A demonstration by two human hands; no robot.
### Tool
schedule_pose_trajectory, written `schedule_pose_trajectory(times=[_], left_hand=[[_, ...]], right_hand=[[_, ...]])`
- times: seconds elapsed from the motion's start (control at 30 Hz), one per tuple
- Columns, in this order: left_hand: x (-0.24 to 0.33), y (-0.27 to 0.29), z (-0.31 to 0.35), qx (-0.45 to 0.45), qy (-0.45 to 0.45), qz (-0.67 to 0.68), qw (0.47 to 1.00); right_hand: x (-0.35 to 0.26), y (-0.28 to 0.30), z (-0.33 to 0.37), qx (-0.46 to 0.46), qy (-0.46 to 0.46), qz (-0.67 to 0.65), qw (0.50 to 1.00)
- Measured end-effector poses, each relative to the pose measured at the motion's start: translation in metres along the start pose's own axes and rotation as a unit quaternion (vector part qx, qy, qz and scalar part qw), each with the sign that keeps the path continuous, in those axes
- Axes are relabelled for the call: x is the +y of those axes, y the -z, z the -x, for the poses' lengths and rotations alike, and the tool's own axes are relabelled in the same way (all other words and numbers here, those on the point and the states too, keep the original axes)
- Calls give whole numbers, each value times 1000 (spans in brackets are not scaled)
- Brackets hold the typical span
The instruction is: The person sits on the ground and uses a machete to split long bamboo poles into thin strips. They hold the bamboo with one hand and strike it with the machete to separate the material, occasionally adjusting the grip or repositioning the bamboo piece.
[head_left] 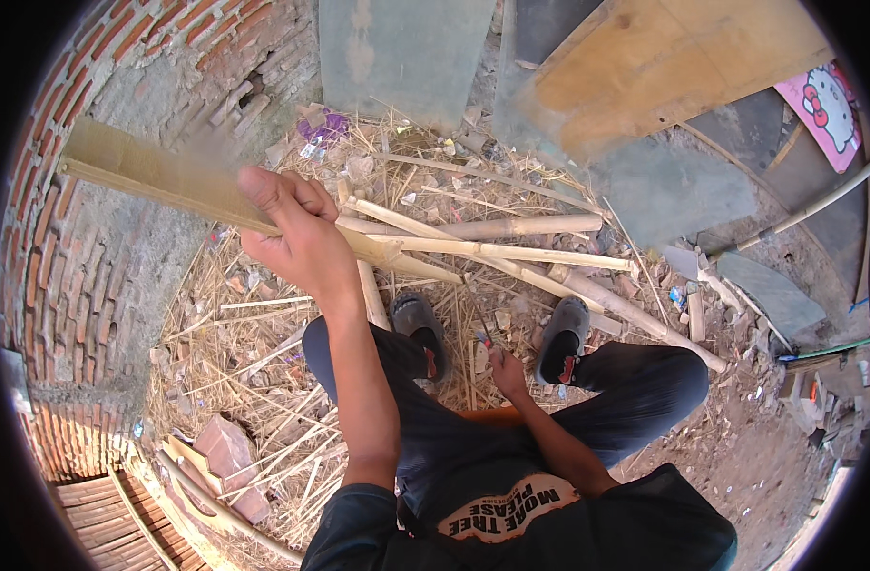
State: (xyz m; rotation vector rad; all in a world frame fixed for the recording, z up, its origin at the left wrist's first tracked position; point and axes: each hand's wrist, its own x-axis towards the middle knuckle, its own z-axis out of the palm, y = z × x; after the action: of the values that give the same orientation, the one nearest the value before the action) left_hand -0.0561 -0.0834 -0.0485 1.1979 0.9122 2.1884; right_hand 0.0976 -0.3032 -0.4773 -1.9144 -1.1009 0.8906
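Note:
My left hand (pixel 306 243) is closed around a long split bamboo piece (pixel 164 181). The piece slants from the brick wall at upper left down to the ground between my feet. Low between my knees, my right hand (pixel 508 374) grips a knife (pixel 477 312), its thin dark blade seen nearly edge-on. The blade reaches up close to the bamboo's lower end; whether they touch I cannot tell. Several bamboo poles and strips (pixel 539 226) lie crossed just beyond my feet.
A brick wall (pixel 83 305) rises on the left. Straw, thin slivers and rubble (pixel 254 343) litter the ground. Flat boards (pixel 406 57) and a wooden panel (pixel 673 67) stand at the back. A pink cartoon-printed board (pixel 820 114) is at far right. My grey shoes (pixel 563 333) flank the knife.

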Motion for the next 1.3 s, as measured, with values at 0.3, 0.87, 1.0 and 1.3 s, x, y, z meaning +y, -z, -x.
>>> schedule_pose_trajectory(times=[0.3, 0.87, 1.0, 1.3], left_hand=[[-1, 8, -3, 4, -15, -2, 1000], [0, 4, 2, -23, 9, 27, 999], [1, 7, -1, 28, -15, -52, 998], [-3, 15, -9, 43, -3, -63, 997]], right_hand=[[-9, -10, -5, 38, 20, -30, 999], [72, -12, -21, -266, -340, -366, 824], [41, -26, -4, -71, -63, 143, 985], [-22, -21, -35, 10, 28, -202, 979]])
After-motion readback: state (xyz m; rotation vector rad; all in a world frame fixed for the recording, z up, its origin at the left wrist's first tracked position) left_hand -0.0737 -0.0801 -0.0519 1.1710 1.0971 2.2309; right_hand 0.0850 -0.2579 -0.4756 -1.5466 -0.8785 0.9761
